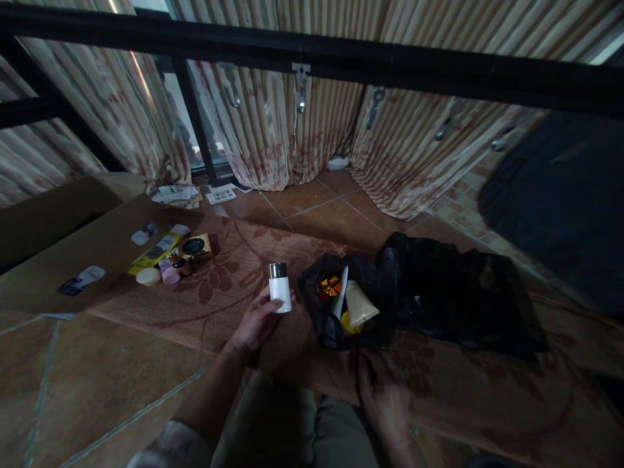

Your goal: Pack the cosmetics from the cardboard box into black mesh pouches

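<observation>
Patterned rug (180,315) beneath; left hand (257,320) pinches white bottle (279,290); right hand (383,390), grip unclear.

The bag (365,270) (a tube (359,303) in it) lies on the rug (234,279), right of bottle (279,292) and box (110,250).

Your view is dim and slightly soft; light shows between the curtains (319,130), shadow in front.
</observation>
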Motion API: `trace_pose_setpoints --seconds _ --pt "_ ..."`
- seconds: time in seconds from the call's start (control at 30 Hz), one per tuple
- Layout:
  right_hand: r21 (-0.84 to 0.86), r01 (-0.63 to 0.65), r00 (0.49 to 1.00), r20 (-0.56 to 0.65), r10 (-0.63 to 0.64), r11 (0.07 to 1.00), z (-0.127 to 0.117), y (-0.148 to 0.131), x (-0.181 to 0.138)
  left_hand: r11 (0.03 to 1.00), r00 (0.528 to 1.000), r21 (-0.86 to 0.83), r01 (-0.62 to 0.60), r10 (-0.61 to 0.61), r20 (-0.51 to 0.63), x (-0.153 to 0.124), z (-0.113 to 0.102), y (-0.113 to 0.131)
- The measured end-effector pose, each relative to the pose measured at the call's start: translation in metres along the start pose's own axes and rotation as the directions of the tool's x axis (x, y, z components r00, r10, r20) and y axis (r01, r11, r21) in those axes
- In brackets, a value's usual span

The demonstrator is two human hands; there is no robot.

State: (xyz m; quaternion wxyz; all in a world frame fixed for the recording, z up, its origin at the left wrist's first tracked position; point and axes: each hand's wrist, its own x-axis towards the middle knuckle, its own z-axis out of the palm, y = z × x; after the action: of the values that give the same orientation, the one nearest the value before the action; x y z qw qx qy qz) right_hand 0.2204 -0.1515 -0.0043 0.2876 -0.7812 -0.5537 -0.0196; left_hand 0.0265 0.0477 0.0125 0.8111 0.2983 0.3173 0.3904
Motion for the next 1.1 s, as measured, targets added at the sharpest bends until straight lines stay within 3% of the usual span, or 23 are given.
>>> trace_pose_setpoints --seconds 0.7,1.1 --pt "-0.016 -0.035 0.999 0.019 0.035 0.999 0.0 -0.0014 -0.0007 0.998 1.0 -0.063 0.013 -0.013 0.002 -0.0007 0.0005 0.0006" --pt "-0.028 0.007 1.0 0.001 -0.007 1.0 -0.0005 -0.0015 0.0 0.998 1.0 -0.058 0.021 -0.022 -0.012 -0.0014 0.0007 0.0005"
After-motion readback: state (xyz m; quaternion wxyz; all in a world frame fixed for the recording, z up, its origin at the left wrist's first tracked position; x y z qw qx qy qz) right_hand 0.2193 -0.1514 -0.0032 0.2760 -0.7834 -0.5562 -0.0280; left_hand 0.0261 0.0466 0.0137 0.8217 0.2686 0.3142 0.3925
